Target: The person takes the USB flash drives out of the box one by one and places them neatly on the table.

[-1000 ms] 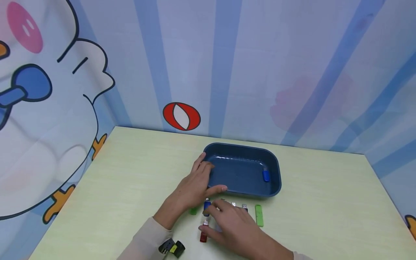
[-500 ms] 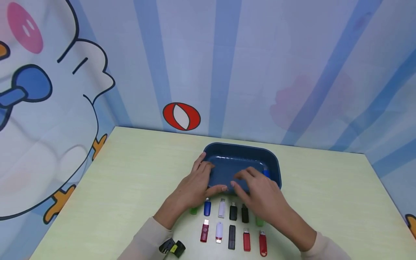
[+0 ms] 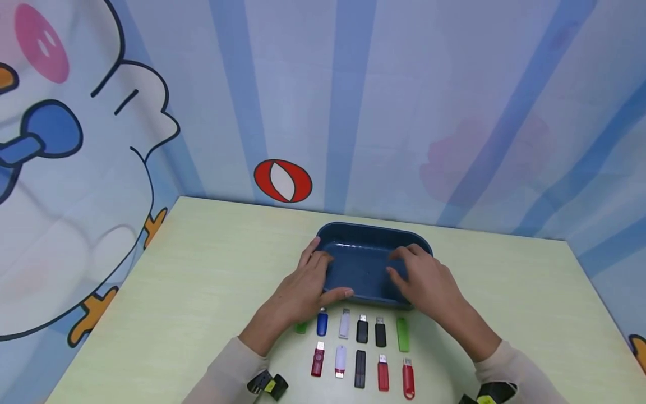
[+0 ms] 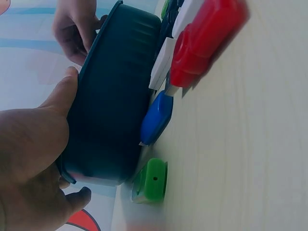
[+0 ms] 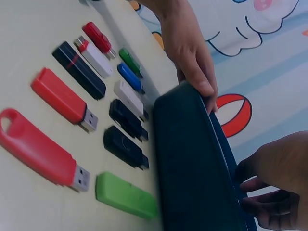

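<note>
A dark blue tray [image 3: 358, 275] stands on the table. My left hand [image 3: 298, 286] grips its left end, thumb along the front rim and fingers over the side. My right hand [image 3: 429, 280] is over the tray's right end, fingers loosely bent, with a gap between thumb and forefinger. In the right wrist view its fingertips [image 5: 250, 185] reach past the rim. A blue flash drive seen earlier in the tray is hidden behind this hand. Before the tray lie a blue flash drive [image 3: 322, 322], a green one [image 3: 402, 335] and a black one [image 3: 361, 329].
In the nearer row lie a dark red flash drive [image 3: 317, 360], a white one [image 3: 340, 361], a long black one [image 3: 360, 369] and red ones [image 3: 408, 379]. Another green drive [image 4: 151, 182] is near my left wrist. A printed cloth wall [image 3: 393, 112] rises behind the table [image 3: 212, 247].
My right hand has moved from above the flash drives forward and right into the tray, uncovering both rows and covering the blue drive there. My left hand has stayed on the tray.
</note>
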`<state>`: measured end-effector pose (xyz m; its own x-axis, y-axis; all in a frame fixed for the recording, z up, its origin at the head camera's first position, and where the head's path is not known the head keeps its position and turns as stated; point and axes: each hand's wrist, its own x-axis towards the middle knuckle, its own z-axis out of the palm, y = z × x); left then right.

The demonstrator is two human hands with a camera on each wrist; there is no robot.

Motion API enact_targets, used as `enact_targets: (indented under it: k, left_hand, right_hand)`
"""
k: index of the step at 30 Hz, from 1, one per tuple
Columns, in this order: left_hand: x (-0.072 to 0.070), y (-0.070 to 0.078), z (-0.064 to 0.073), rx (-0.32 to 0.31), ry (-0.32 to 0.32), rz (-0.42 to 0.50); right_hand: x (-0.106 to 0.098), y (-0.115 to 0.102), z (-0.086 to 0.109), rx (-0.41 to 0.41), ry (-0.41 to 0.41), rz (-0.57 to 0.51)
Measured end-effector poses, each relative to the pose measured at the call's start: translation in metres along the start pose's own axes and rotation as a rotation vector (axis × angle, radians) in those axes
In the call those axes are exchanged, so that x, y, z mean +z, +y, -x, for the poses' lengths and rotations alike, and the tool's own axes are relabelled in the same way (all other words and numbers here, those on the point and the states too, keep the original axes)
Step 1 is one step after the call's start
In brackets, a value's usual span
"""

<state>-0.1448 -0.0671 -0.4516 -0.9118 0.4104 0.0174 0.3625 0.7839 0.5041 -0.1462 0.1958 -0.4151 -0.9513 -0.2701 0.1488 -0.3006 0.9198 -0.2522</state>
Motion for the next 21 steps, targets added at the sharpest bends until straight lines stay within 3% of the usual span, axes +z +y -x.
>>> enact_targets:
  k: [8, 21]
  left_hand:
    - [0.001, 0.002, 0.001, 0.002, -0.005, 0.012]
    - [0.002, 0.001, 0.002, 0.001, -0.012, 0.008]
  right_hand:
    - [-0.003, 0.019, -0.008, -0.001, -0.138, 0.062]
    - [-0.004, 0.016, -0.021, -0.059, -0.272, 0.221]
